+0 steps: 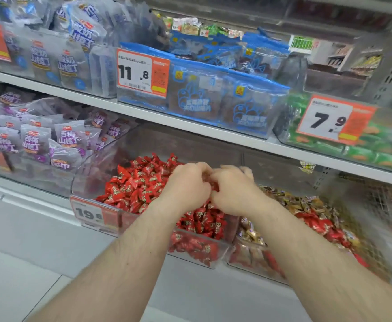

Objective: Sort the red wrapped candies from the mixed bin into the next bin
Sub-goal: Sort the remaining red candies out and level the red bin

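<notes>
Head view is showing your two hands meeting over the red bin [92, 182], a clear tub on the lower shelf that is heaped with red candies [139, 184] in shiny twisted wrappers bearing small gold and white print, too blurred to read. Your left hand [188, 184] is curling its fingers, with red wrappers peeking out between it and your right hand [231, 190], whose fingers are bending inward too; you are gripping candies between both grips. Just to the right, the mixed bin [248, 261] is holding gold-brown sweets with more red ones scattered among them. A price tag [90, 213] on the red bin is reading 19.8. Tags above are reading 11.8 [134, 74] and 7.9 [327, 120]. Purple bags [35, 141] are lying to the left.
</notes>
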`<state>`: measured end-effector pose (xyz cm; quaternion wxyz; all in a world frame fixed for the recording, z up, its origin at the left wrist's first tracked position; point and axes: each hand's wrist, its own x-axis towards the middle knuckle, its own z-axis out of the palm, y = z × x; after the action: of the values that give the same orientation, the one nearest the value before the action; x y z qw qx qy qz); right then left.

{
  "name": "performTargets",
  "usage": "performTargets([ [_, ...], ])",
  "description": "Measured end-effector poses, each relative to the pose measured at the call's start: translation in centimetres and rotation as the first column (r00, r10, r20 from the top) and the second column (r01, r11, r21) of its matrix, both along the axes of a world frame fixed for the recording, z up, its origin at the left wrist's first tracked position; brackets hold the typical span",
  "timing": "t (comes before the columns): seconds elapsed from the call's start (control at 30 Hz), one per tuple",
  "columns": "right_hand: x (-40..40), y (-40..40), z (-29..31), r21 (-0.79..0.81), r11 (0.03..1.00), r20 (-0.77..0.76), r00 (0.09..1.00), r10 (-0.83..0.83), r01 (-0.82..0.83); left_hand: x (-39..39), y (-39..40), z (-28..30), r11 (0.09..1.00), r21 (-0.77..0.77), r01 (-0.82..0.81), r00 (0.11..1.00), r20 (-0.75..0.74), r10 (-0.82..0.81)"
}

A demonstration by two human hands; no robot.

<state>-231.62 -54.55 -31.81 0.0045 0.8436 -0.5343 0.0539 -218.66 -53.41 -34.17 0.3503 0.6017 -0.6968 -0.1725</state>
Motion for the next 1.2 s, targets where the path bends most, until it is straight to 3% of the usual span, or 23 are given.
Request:
performTargets([
  [0.07, -2.1, 1.5, 0.0, -0.204, 0.979, 0.113, 0.994, 0.001, 0.022, -2.3, 0.6, 0.6, 0.996, -0.071, 0.048, 0.998, -0.047, -0.051],
  [0.13, -4.3, 2.9, -0.2, -0.254, 0.963, 0.236, 0.971, -0.029, 0.091, -4.6, 1.3, 1.2, 0.988, -0.127, 0.084, 0.993, -0.067, -0.093],
  [0.27, -8.7, 5.1, -0.8, -0.177, 0.954, 0.424, 0.893, -0.15, 0.244, -8.9, 2.6, 1.3, 0.972, -0.157, 0.175, 0.984, -0.018, -0.18],
  [0.43, -13.5, 6.5, -0.8, 0.018, 0.925, 0.611, 0.728, -0.312, 0.381, -12.9, 3.0, 0.9, 0.952, -0.128, 0.277, 0.961, 0.016, -0.278],
  [0.5, -16.2, 6.4, -1.0, 0.092, 0.872, 0.697, 0.595, -0.401, 0.48, -13.8, 2.5, 0.4, 0.955, -0.064, 0.291, 0.957, 0.033, -0.289],
  [0.6, -20.8, 5.9, -1.6, 0.207, 0.753, 0.816, 0.314, -0.485, 0.625, -14.8, 1.3, -0.3, 0.961, 0.078, 0.266, 0.962, 0.043, -0.27],
  [0.7, -24.5, 5.0, -2.4, 0.416, 0.667, 0.787, 0.123, -0.605, 0.618, -16.0, -0.1, -0.9, 0.962, 0.155, 0.226, 0.972, 0.022, -0.232],
  [0.77, -25.5, 4.2, -2.8, 0.527, 0.626, 0.691, 0.139, -0.709, 0.574, -17.0, -0.8, -1.5, 0.956, 0.186, 0.226, 0.973, 0.013, -0.232],
  [0.93, -26.3, 1.6, -3.4, 0.518, 0.534, 0.352, 0.403, -0.845, 0.668, -18.4, -1.8, -3.0, 0.937, 0.272, 0.221, 0.971, 0.029, -0.238],
  [1.2, -23.6, -2.7, -3.6, 0.761, 0.451, 0.298, 0.366, -0.882, 0.466, -17.7, -2.2, -3.6, 0.944, 0.281, 0.176, 0.984, -0.05, -0.168],
])
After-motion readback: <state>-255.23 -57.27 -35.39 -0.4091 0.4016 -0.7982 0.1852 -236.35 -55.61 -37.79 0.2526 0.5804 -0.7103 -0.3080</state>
